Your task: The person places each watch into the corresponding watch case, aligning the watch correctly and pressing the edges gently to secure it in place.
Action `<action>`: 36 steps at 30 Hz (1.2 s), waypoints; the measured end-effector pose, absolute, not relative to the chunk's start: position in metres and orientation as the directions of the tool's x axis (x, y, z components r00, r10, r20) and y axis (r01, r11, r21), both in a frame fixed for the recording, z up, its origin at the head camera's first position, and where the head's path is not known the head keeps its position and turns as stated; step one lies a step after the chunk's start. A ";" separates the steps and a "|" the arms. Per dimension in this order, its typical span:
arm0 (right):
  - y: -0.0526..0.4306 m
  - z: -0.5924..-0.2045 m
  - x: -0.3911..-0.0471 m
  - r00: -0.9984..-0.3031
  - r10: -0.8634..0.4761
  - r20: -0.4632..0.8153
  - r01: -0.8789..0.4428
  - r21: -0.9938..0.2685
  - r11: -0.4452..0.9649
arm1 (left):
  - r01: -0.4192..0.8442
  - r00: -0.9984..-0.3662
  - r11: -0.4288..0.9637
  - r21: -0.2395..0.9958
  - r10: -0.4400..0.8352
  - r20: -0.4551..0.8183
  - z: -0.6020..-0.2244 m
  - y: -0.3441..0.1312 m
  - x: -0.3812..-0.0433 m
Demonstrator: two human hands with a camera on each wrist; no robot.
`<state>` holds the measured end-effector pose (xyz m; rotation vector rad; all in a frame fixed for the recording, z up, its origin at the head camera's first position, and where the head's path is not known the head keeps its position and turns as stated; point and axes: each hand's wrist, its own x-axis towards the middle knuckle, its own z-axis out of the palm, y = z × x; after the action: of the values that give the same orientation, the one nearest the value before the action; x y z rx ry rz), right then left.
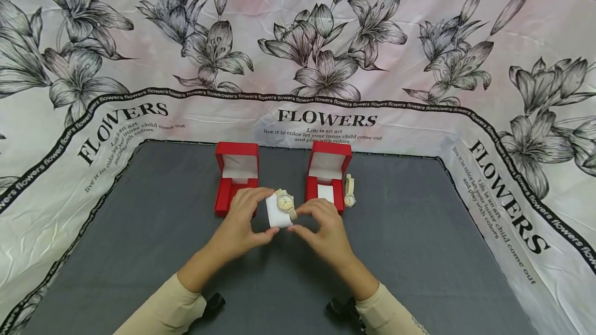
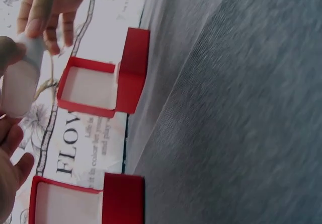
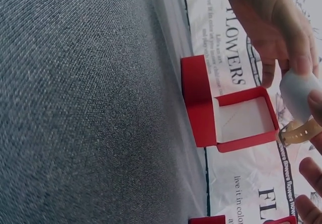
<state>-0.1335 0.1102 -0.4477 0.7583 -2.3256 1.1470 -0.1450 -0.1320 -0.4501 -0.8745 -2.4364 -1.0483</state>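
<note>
In the head view, my left hand holds a white watch cushion between thumb and fingers, in front of two red boxes. A cream wristwatch lies against the cushion, dial up. My right hand pinches at the strap's lower end, its thumb beside the cushion's corner. The right wrist view shows a loose strap end with holes hanging beside the cushion. The left wrist view shows the cushion's pale side between the hands. The strap's far side is hidden.
The left red box stands with its lid up behind my left hand. The right red box, also with its lid up, holds a white cushion. A second cream watch lies beside it. Grey cloth covers the table.
</note>
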 end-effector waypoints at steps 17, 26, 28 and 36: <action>0.112 -0.445 -0.133 -0.774 -0.243 0.585 -0.619 -0.618 0.484 | 0.661 -0.749 0.534 0.527 0.427 0.507 -0.449 -0.134 -0.149; 0.110 -0.446 -0.133 -0.799 -0.218 0.561 -0.587 -0.648 0.486 | 0.578 -0.816 0.548 0.605 0.371 0.443 -0.450 -0.131 -0.144; 0.109 -0.446 -0.132 -0.805 -0.210 0.555 -0.579 -0.656 0.484 | 0.570 -0.821 0.553 0.608 0.360 0.443 -0.449 -0.130 -0.143; 0.108 -0.447 -0.133 -0.807 -0.187 0.560 -0.571 -0.657 0.493 | 0.576 -0.815 0.564 0.592 0.341 0.468 -0.447 -0.128 -0.142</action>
<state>-0.1325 0.1085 -0.4465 0.6280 -2.3244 1.2480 -0.1422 -0.1279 -0.4470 -0.7545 -2.4994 -1.1067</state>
